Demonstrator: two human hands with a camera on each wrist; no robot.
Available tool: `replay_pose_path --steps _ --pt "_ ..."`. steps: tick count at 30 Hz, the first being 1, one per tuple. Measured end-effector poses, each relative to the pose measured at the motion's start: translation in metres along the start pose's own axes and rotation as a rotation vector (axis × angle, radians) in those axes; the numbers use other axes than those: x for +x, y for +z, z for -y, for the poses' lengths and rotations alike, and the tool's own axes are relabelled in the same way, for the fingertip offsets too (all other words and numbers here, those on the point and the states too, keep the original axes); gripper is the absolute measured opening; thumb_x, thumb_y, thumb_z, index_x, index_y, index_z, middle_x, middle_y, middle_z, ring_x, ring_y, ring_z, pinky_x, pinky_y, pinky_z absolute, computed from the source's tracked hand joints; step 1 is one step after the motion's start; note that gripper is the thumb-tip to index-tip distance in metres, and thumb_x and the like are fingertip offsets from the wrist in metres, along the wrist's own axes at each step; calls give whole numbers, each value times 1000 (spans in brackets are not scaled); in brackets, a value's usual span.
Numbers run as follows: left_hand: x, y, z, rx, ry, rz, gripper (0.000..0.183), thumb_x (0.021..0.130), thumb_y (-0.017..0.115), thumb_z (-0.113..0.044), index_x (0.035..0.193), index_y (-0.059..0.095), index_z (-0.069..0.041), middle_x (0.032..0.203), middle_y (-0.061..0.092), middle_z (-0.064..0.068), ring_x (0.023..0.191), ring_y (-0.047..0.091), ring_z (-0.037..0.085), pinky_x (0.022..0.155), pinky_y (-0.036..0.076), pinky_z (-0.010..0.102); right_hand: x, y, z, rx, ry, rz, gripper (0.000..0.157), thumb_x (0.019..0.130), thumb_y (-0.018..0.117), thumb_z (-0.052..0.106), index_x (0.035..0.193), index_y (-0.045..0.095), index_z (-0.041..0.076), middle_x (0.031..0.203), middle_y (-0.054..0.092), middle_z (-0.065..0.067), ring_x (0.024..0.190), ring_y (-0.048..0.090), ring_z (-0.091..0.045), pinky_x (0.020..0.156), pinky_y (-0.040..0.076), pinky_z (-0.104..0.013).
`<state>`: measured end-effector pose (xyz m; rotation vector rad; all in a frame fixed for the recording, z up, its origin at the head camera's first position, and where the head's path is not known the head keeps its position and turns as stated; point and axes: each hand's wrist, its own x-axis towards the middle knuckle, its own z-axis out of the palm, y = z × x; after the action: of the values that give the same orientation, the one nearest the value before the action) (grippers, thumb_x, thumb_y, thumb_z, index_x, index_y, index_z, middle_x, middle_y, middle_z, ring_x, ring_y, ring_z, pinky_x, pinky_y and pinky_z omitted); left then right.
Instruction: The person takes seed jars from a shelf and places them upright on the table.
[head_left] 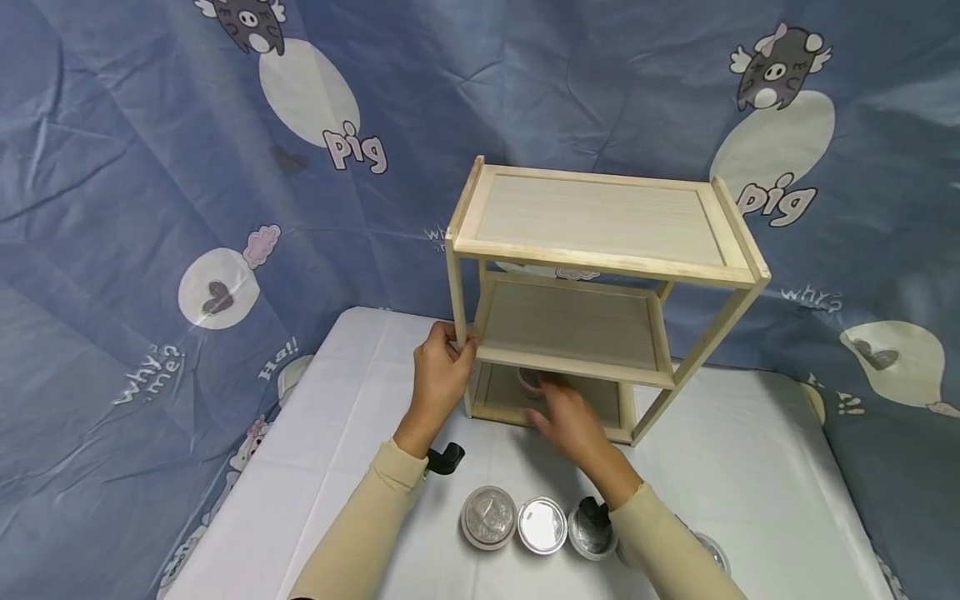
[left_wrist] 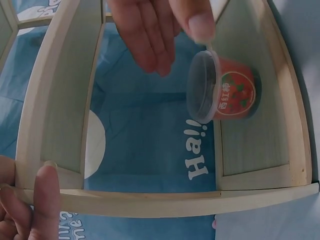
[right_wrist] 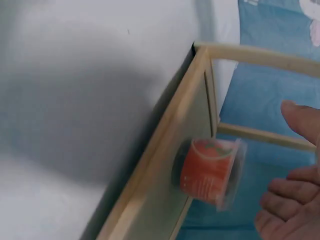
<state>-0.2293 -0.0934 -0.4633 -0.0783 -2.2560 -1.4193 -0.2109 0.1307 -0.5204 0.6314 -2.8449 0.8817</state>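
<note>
A small clear plastic cup with a red tomato label (left_wrist: 235,95) stands on the bottom board of a three-tier wooden rack (head_left: 585,217). In the head view only part of the cup (head_left: 528,383) shows below the middle board. My right hand (head_left: 566,417) is beside the cup; in the right wrist view the fingers (right_wrist: 290,200) are spread loosely and apart from it. With thumb and fingers, my left hand (head_left: 442,371) grips the rack's front left post at the height of the middle board.
On the white tablecloth (head_left: 337,467) in front of the rack stand several round lidded containers, among them a grey-topped one (head_left: 489,517) and a shiny-lidded one (head_left: 542,525). My right sleeve partly covers others. A blue patterned curtain (head_left: 375,225) hangs behind.
</note>
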Motion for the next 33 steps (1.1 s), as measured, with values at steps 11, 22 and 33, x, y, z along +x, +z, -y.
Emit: replay_pose_path --steps 11,22,33 --pt "0 0 0 8 -3 3 10 96 74 -10 101 67 -6 64 65 0 50 59 12 44 49 29 35 4 -15 9 181 55 60 98 74 41 146 56 9 136 61 -27 120 62 -50 93 55 -60" --pt "-1 0 -1 12 -4 28 11 96 75 -10 102 67 -6 66 65 1 51 60 12 46 52 29 45 21 -30 100 318 169 68 100 69 43 151 48 3 147 54 -27 133 52 -48 108 47 -56" --pt "0 -3 -2 12 18 29 13 97 75 -10 104 66 -4 67 65 2 52 60 12 47 54 28 51 30 -34 55 306 149 65 100 68 42 147 50 1 140 59 -26 130 56 -46 106 49 -53"
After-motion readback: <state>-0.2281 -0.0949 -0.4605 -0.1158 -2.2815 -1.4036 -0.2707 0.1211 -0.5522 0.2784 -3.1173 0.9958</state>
